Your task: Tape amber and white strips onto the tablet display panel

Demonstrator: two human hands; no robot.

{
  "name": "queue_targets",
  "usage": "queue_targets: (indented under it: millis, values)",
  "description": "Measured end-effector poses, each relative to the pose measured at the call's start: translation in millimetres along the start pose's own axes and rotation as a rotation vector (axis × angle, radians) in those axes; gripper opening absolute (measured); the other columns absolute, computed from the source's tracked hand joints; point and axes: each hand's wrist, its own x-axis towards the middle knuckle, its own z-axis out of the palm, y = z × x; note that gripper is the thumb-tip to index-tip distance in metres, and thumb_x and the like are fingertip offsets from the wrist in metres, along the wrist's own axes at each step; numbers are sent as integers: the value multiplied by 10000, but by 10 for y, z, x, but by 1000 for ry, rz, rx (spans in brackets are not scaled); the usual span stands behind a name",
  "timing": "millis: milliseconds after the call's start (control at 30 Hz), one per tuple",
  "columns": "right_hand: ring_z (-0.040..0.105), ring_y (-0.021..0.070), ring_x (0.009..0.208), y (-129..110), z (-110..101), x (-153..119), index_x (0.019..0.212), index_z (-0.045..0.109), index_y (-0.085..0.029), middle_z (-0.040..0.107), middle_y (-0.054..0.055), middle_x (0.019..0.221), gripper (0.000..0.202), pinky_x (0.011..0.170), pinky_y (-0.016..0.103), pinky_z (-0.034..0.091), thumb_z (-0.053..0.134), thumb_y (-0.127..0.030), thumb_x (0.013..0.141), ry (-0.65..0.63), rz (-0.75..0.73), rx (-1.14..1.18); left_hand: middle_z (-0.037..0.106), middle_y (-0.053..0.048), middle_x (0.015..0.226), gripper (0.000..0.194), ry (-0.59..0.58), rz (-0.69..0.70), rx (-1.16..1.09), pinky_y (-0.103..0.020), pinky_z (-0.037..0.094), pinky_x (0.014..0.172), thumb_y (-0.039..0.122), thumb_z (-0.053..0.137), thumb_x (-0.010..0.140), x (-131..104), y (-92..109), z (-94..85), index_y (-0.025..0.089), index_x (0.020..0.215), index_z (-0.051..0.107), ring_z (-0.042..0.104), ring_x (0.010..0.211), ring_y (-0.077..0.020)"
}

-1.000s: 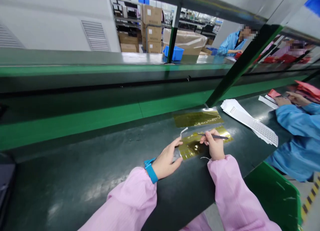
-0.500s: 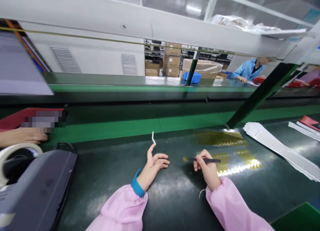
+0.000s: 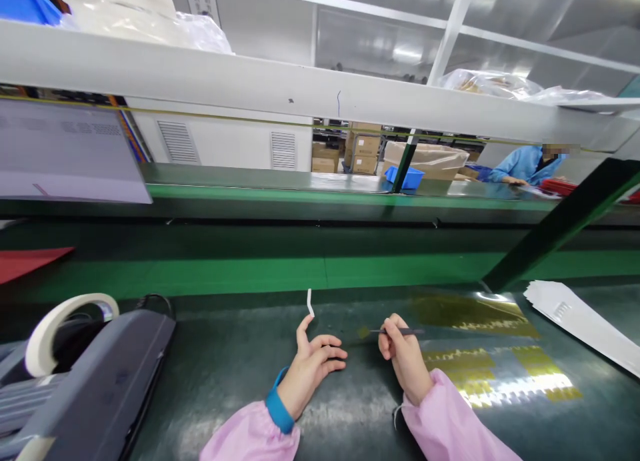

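Note:
My left hand [image 3: 316,362] hovers over or rests on the dark green bench with its fingers apart; which of the two I cannot tell. A bent white strip [image 3: 310,304] sticks up from the tip of its raised finger. My right hand [image 3: 406,362] is closed around dark tweezers [image 3: 413,331], held nearly level and pointing left. At their tips is a small yellowish translucent piece [image 3: 363,332], just right of my left fingertips. Clear sheets with amber film pieces [image 3: 457,364] lie to the right of my right hand.
A grey tape dispenser [image 3: 107,374] with a cream roll [image 3: 43,344] stands at left. White sheets [image 3: 583,321] lie at right beside a slanted dark post [image 3: 560,224]. A red item [image 3: 30,262] is at far left. A person in blue [image 3: 530,164] works beyond.
The view has tilted up and shifted left. My right hand has brought the tweezers and yellowish piece closer to my left hand. Another person's hand at far left is out of view.

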Motion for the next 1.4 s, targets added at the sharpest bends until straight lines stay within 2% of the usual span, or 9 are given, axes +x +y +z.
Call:
queue_targets:
  millis: [233, 433, 633, 1067, 1400]
  values:
    - [348, 83, 461, -4, -112, 85, 693, 531, -223, 400, -74, 509, 496, 454, 233, 290, 873, -582, 673, 35, 195, 217, 664, -2, 917, 975, 3, -16, 7, -373, 535, 729, 263, 772, 734, -19, -27, -34, 343, 1450, 115, 712, 773, -211]
    - [314, 91, 478, 65, -196, 142, 720, 574, -221, 343, -79, 528, 416, 454, 244, 315, 834, -545, 748, 37, 258, 308, 645, -4, 939, 995, -2, -29, 8, -368, 520, 735, 304, 796, 733, -11, -81, -80, 369, 1466, 126, 696, 786, -200]
    - [349, 91, 516, 61, -227, 159, 740, 623, -207, 403, -61, 573, 366, 479, 237, 349, 857, -488, 747, 50, 328, 389, 652, 0, 922, 936, -11, -36, 6, -368, 523, 730, 286, 783, 736, -15, -83, -87, 346, 1437, 165, 697, 779, -201]
    - [407, 104, 547, 89, -236, 156, 783, 644, -214, 455, -46, 609, 317, 509, 250, 381, 843, -461, 772, 55, 321, 379, 666, -23, 914, 809, -26, -36, 23, -380, 520, 742, 293, 752, 740, -13, -85, -91, 294, 1370, 244, 704, 799, -220]
    - [396, 98, 557, 53, -210, 155, 782, 649, -220, 463, -46, 611, 346, 516, 230, 383, 894, -453, 706, 58, 327, 396, 680, -18, 903, 758, -22, -36, 23, -375, 520, 734, 285, 764, 751, -11, -84, -89, 284, 1346, 293, 707, 790, -214]
